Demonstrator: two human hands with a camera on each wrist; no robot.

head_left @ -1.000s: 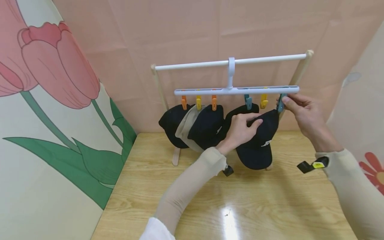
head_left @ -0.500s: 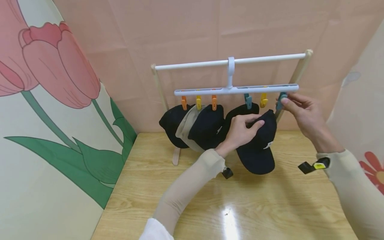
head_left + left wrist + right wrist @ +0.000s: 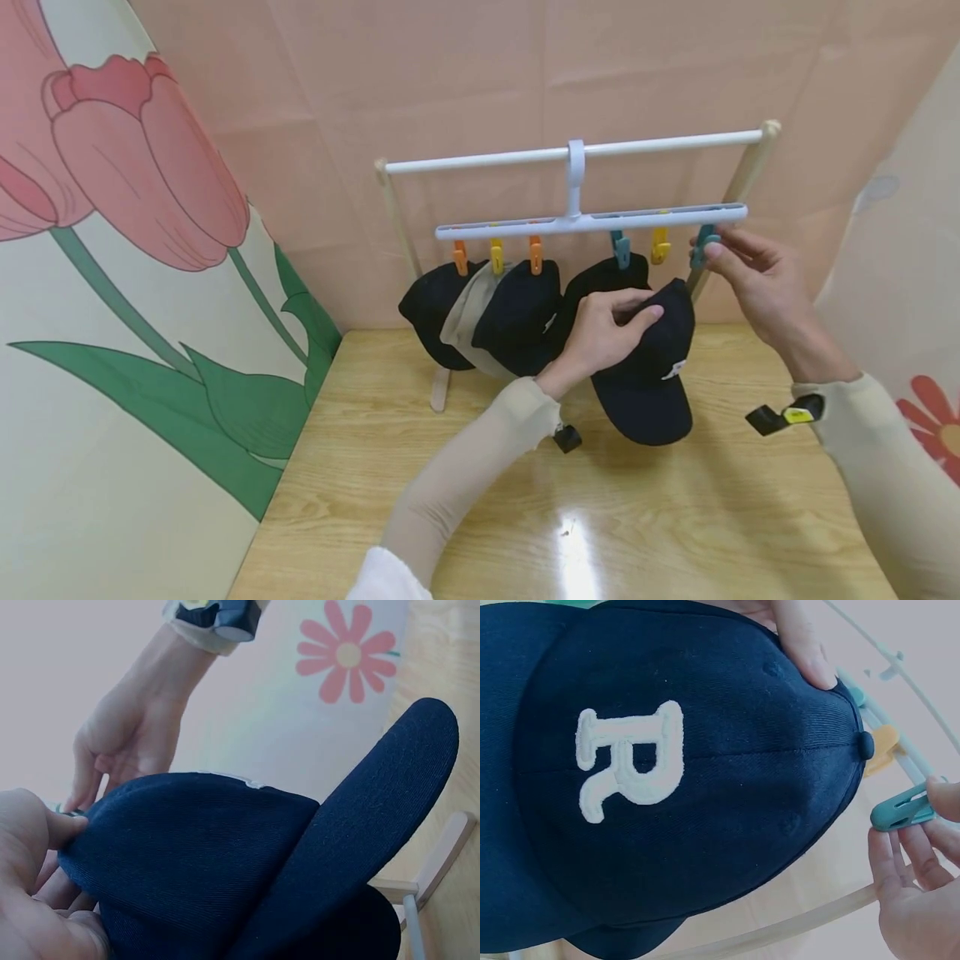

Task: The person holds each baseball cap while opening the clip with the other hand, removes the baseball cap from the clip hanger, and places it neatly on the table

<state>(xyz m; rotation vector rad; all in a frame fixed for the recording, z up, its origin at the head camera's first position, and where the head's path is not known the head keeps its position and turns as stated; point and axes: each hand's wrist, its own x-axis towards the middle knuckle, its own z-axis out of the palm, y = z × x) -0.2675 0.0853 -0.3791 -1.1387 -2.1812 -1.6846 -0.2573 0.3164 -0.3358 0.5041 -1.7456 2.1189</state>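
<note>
My left hand (image 3: 607,333) pinches the crown of a black baseball cap (image 3: 645,408), thumb on the outside near its top. The cap's brim points down, and a white letter R (image 3: 634,761) shows on its front in the right wrist view. Up at the right end of the light-blue hanger (image 3: 660,219), my right hand (image 3: 768,283) pinches a teal clothespin (image 3: 904,810) between thumb and fingers. A small gap separates that clothespin from the cap's top button (image 3: 866,745). In the left wrist view the cap (image 3: 195,847) covers part of the left fingers.
A white rod (image 3: 480,162) on wooden posts carries the hanger. Several caps hang at left from orange and yellow clothespins (image 3: 497,257); another black cap (image 3: 615,271) hangs from a teal one (image 3: 621,252). A yellow clothespin (image 3: 660,248) holds nothing. The wooden table (image 3: 465,475) lies below.
The held cap has come down slightly and away from the right-end clothespin, its brim lower than before. The hanger's right end has risen a little. Both hands keep their grips.
</note>
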